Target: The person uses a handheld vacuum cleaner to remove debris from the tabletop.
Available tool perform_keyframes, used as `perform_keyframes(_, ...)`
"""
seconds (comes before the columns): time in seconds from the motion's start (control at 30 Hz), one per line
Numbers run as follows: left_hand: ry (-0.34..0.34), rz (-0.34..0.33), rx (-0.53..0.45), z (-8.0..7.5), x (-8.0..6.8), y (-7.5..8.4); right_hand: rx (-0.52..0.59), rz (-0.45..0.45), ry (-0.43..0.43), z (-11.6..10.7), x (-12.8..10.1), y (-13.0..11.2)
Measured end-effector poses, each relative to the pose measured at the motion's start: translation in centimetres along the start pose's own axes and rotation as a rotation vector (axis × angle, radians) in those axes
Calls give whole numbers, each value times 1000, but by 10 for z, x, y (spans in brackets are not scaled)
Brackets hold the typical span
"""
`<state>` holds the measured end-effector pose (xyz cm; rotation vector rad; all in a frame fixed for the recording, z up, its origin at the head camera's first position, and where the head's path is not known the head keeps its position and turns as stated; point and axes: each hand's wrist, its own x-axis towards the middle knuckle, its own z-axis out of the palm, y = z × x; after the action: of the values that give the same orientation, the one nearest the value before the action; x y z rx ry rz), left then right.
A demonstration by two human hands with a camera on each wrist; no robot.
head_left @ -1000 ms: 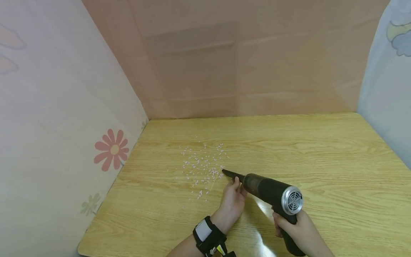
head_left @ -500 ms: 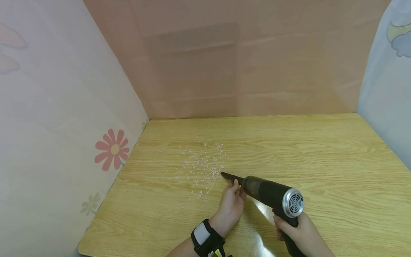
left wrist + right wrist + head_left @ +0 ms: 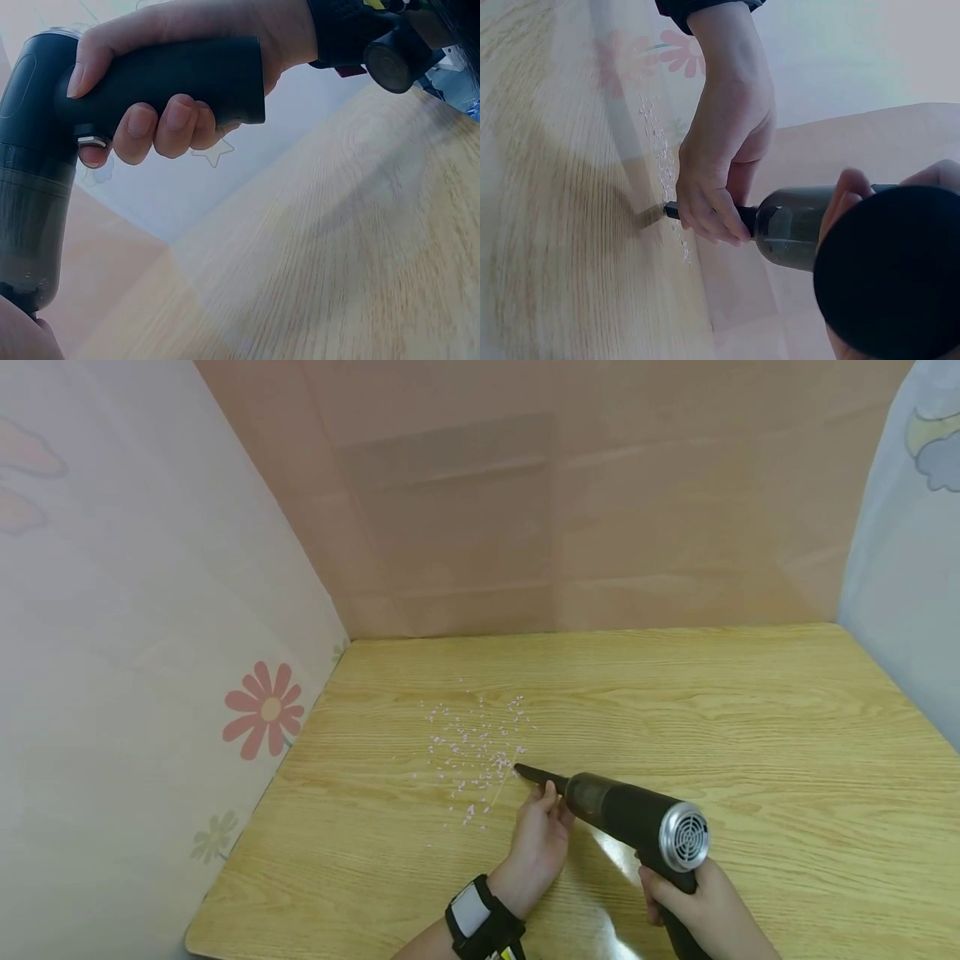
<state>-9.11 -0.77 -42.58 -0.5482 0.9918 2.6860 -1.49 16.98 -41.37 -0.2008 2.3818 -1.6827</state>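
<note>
My right hand [image 3: 708, 906] grips the handle of a black handheld vacuum cleaner [image 3: 630, 807] with a silver round vent at its rear. In the left wrist view, that hand's fingers [image 3: 139, 124] wrap the handle [image 3: 180, 79], one fingertip beside a small silver button. Further forward, my left hand [image 3: 536, 839] holds the narrow nozzle [image 3: 540, 774] from below. Seen from the right wrist, its thumb and fingers [image 3: 709, 206] close round the nozzle just ahead of the clear dust cup [image 3: 795, 225]. The nozzle tip points left, at the edge of scattered small pale-pink bits [image 3: 465, 743].
The wood-grain table [image 3: 750, 710] runs back to a brown paper-like backdrop [image 3: 585, 502]. A pale wall covering with a red flower [image 3: 264, 710] borders the left side, and another pale covering [image 3: 915, 568] the right. A black wrist strap [image 3: 486, 918] circles my left wrist.
The nozzle tip has shifted slightly left and toward me, both hands moving along with the vacuum cleaner. The scattered bits look much the same.
</note>
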Motion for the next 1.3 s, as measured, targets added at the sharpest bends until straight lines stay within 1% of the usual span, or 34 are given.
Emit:
perform_keyframes(0.1,-1,3,5,-1,0,0,13,12,-18,-1,0,0)
perform_keyframes(0.33,-15,7,20,-1,-2,0,60,131,-65,-4,-2,-3)
perform_keyframes(0.47,-9,6,14,-2,-4,1,82,140,-85,-4,-2,-3)
perform_keyframes(0.67,-2,3,-2,-4,-5,2,85,146,-96,-3,-2,-5)
perform_keyframes(0.97,13,0,22,-6,-6,2,62,178,-87,-2,-3,-4)
perform_keyframes(1.17,9,-3,13,-7,-6,3,56,184,-85,-1,-3,-4)
perform_keyframes(1.3,-3,-6,10,-7,-4,4,42,163,-68,-1,-2,-4)
